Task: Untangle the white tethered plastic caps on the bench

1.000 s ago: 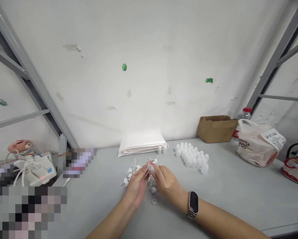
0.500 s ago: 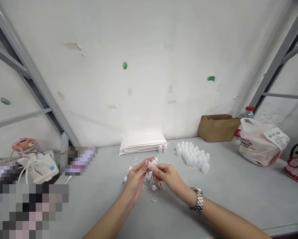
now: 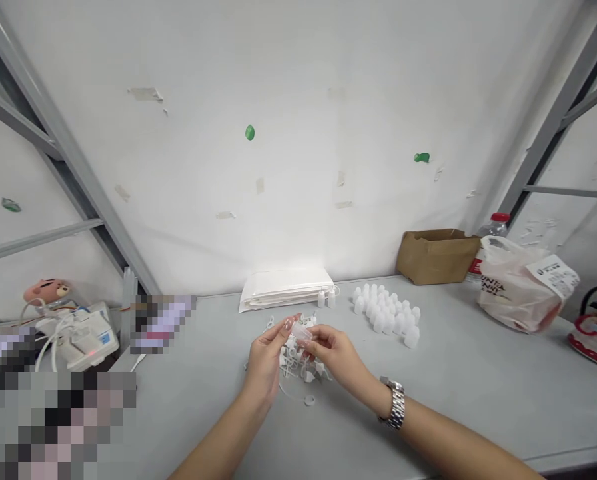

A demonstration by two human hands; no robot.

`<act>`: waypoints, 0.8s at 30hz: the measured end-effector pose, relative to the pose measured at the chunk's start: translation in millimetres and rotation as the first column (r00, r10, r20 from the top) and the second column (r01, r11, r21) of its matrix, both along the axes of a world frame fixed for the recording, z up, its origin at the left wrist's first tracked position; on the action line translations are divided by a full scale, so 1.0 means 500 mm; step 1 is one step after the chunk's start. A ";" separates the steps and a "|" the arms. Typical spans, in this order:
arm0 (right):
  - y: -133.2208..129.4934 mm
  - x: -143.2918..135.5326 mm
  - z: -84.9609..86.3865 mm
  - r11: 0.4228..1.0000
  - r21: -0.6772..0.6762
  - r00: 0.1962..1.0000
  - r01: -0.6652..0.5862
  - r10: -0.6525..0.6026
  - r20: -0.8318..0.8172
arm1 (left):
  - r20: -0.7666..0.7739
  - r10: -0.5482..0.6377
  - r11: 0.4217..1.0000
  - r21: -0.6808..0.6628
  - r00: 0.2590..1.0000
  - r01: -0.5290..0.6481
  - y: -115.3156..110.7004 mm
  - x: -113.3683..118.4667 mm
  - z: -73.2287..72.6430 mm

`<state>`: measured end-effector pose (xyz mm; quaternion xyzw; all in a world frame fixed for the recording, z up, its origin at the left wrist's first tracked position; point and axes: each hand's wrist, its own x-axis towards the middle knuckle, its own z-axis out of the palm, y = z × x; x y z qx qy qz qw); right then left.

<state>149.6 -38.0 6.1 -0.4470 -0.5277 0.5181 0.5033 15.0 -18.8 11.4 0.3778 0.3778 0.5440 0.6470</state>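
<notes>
A small translucent plastic bottle (image 3: 302, 333) is held tilted between my two hands, over a pile of white caps with looped cords (image 3: 292, 365). My left hand (image 3: 266, 358) pinches its upper left end between thumb and fingers. The fingers of my right hand (image 3: 334, 348) close round the other end. What lies under the fingertips is hidden. One cord with a ring (image 3: 309, 401) trails out in front of the pile. To the right, several similar bottles (image 3: 388, 313) stand grouped on the grey table. Two capped bottles (image 3: 326, 298) stand behind my hands.
A stack of white envelopes or sheets (image 3: 286, 288) lies against the wall. At the back right are a brown cardboard box (image 3: 438, 260), a red-capped bottle (image 3: 498, 227) and a plastic bag (image 3: 521, 287). A power strip with cables (image 3: 91, 337) sits at the left.
My left hand has shifted slightly left, and more of the bottle shows between my hands. Both hands keep hold of it.
</notes>
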 end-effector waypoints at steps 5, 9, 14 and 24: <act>-0.018 -0.003 0.002 0.982 0.180 0.969 0.058 -0.098 0.227 | 0.054 -0.064 0.998 0.022 0.996 0.063 0.003 -0.004 -0.001; -0.022 -0.002 0.006 0.967 0.251 0.955 0.041 -0.112 0.276 | 0.025 -0.076 0.997 0.036 0.997 0.075 0.004 -0.001 -0.013; -0.010 0.004 0.004 0.992 -0.035 0.988 -0.123 0.120 -0.094 | 0.021 -0.076 0.995 0.067 0.997 0.075 0.004 0.005 -0.021; 0.004 0.002 -0.006 0.977 -0.114 0.942 -0.183 0.140 -0.306 | 0.064 -0.012 1.000 -0.003 0.998 0.013 0.006 0.007 -0.012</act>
